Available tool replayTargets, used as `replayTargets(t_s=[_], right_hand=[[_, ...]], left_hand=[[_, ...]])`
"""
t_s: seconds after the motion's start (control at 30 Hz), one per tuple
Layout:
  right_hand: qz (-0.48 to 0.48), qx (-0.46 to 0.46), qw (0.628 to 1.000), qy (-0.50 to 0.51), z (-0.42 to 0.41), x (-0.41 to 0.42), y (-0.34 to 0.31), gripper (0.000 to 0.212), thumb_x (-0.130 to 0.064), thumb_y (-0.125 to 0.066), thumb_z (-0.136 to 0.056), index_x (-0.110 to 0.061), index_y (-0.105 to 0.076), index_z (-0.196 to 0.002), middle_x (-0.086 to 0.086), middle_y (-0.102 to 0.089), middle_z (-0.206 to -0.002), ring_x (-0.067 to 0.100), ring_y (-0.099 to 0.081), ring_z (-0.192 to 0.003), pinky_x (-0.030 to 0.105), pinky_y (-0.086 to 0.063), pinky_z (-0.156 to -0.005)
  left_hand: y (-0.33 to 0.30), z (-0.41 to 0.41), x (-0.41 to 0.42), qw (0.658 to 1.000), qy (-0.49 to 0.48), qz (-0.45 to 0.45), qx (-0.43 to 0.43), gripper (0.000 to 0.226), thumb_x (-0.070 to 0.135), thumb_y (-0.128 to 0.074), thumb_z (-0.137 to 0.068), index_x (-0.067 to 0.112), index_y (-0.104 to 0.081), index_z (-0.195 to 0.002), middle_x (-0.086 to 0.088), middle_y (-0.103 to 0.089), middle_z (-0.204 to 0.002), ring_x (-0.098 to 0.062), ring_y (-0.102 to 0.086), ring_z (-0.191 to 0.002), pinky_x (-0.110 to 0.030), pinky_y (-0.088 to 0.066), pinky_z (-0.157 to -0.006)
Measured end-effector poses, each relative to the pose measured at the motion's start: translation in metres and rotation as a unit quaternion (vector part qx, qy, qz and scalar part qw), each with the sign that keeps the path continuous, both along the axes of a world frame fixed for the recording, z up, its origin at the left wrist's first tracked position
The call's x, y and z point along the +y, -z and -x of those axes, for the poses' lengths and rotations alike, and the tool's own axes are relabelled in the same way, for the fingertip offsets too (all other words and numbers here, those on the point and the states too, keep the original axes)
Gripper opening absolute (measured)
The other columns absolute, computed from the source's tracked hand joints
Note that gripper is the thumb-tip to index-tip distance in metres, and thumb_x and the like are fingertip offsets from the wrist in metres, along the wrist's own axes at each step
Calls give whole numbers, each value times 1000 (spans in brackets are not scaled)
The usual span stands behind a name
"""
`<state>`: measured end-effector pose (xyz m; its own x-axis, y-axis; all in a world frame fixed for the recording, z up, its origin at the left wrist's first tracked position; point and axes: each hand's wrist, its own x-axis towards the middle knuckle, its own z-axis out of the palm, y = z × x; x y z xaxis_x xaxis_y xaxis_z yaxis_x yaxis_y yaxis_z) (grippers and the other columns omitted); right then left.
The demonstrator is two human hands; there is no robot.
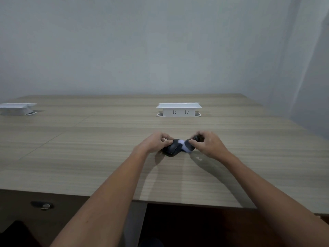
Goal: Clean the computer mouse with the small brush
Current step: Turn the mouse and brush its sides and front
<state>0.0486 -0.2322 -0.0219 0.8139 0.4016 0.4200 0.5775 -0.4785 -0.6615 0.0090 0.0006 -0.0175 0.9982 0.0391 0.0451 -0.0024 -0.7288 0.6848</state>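
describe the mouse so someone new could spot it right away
On the wooden table, look nearer than the white socket box, where both hands meet. The mouse is the dark rounded thing under the left hand, left of the pale-bristled brush in the right hand.

Pale wood-grain table (106,157), seams across top. Black computer mouse (172,148) resting on it, near front centre. White socket box (179,109) (lid raised) behind; second box (17,108) far left.
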Motion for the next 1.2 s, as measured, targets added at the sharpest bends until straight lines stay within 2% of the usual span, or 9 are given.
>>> replayTargets(t_s=[0.1,0.23,0.4,0.53,0.67,0.8,0.97,1.1,1.2], right_hand=[[1,-32,998,47,-2,-4,-5,9,-20,-72,-83,-10,-74,-84,4,-73,-78,18,-67,-72,31,-53,-66],[-9,54,996,-72,5,-4,-11,11,-21,-73,-86,-10,-75,-89,0,-70,-68,8,-60,-55,23,-50,-54],[55,-70,995,45,-6,-4,-8,11,-21,-72,-83,-10,-73,-83,2,-73,-77,17,-65,-71,30,-51,-66],[24,16,999,-39,4,-3,-11,12,-22,-72,-85,-11,-76,-84,-4,-69,-65,1,-58,-50,21,-48,-55],[28,-15,998,48,-2,-2,-4,12,-19,-69,-84,-8,-74,-80,-2,-67,-67,7,-57,-58,17,-40,-54],[41,-15,998,54,-5,5,-7,17,-20,-68,-84,-5,-72,-76,-2,-63,-62,7,-53,-56,12,-35,-50],[32,10,998,55,-12,12,-12,28,-23,-67,-84,4,-68,-76,20,-71,-72,30,-66,-64,40,-55,-63],[6,5,999,52,-8,9,-15,29,-26,-66,-86,2,-69,-80,20,-71,-75,29,-68,-66,44,-56,-68],[-45,17,998,51,1,4,-15,30,-29,-67,-81,0,-67,-76,17,-65,-66,17,-54,-57,37,-50,-59]], left_hand=[[-1,1,-3,1000,2,-1,1,30,29,-58,-98,19,-68,-124,-4,-67,-96,-16,-62,-89,-20,-44,-71],[-1,3,-4,1000,-1,-1,-12,29,24,-58,-98,15,-68,-124,-5,-66,-94,-14,-61,-85,-13,-42,-63],[0,4,-5,1000,-4,1,-7,31,26,-57,-98,17,-67,-126,-6,-67,-96,-17,-62,-90,-23,-44,-76],[1,4,-5,1000,-13,4,-10,32,26,-57,-98,15,-67,-126,-9,-67,-98,-19,-62,-91,-24,-44,-78],[1,7,-6,1000,-19,4,-10,32,29,-58,-97,17,-68,-125,-13,-70,-103,-24,-65,-97,-27,-48,-82],[-4,9,-7,1000,-20,-3,1,32,29,-59,-97,14,-68,-124,-4,-67,-89,-16,-61,-79,-22,-47,-68],[-8,13,-9,995,3,70,71,39,16,-59,-97,5,-55,-134,-5,-65,-80,-8,-63,-58,-17,-54,-59],[-17,10,2,996,15,20,87,57,25,-69,-91,16,-49,-143,-2,-67,-99,-18,-67,-85,-35,-54,-94],[-25,9,3,992,56,-79,77,63,32,-73,-87,27,-48,-145,-2,-52,-133,-19,-59,-113,-30,-46,-95]])
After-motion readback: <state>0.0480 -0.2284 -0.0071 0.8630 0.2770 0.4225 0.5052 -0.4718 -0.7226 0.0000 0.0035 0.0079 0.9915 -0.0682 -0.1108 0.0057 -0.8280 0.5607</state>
